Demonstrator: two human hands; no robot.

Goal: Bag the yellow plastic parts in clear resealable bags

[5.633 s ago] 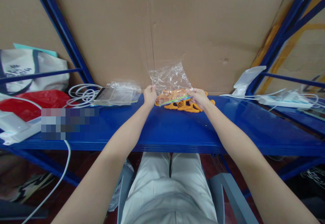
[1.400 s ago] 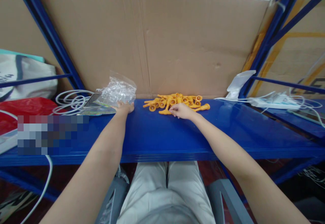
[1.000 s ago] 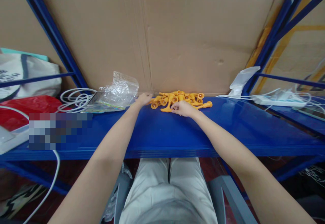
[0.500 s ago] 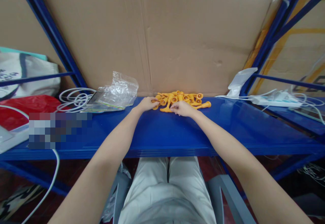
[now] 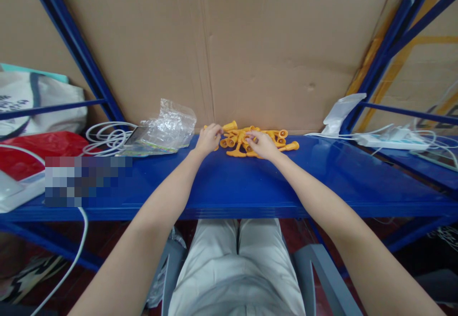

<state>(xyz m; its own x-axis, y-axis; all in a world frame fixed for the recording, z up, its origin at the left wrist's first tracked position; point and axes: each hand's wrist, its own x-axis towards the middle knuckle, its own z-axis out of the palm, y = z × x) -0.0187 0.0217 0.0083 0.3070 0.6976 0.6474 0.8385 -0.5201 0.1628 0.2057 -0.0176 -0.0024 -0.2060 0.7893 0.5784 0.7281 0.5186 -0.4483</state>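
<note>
Yellow plastic hammer-shaped pieces (image 5: 282, 134) with hollow, cup-like ends lie in a loose heap on the blue shelf top (image 5: 229, 182), against the cardboard. My left hand (image 5: 209, 138) is at the heap's left side, its fingers closed on one yellow hammer-shaped piece (image 5: 230, 126), whose hollow end sticks out to the right; the rest is hidden by the hand. Over the middle of the heap is my right hand (image 5: 263, 144), its fingers bent together among the pieces. What they hold, if anything, is hidden. Another piece (image 5: 235, 153) lies at the heap's front edge.
A tall cardboard sheet (image 5: 268, 58) stands behind the shelf top. To the left are a clear plastic bag (image 5: 175, 125), coiled white cable (image 5: 103, 137) and a red bag (image 5: 50, 149). A white power strip (image 5: 393, 140) with cords sits at the right. Blue posts flank both sides.
My left hand has lifted slightly and turned, and a yellow piece now shows in it. My right hand has moved up and a little right, off the front piece and onto the heap.
</note>
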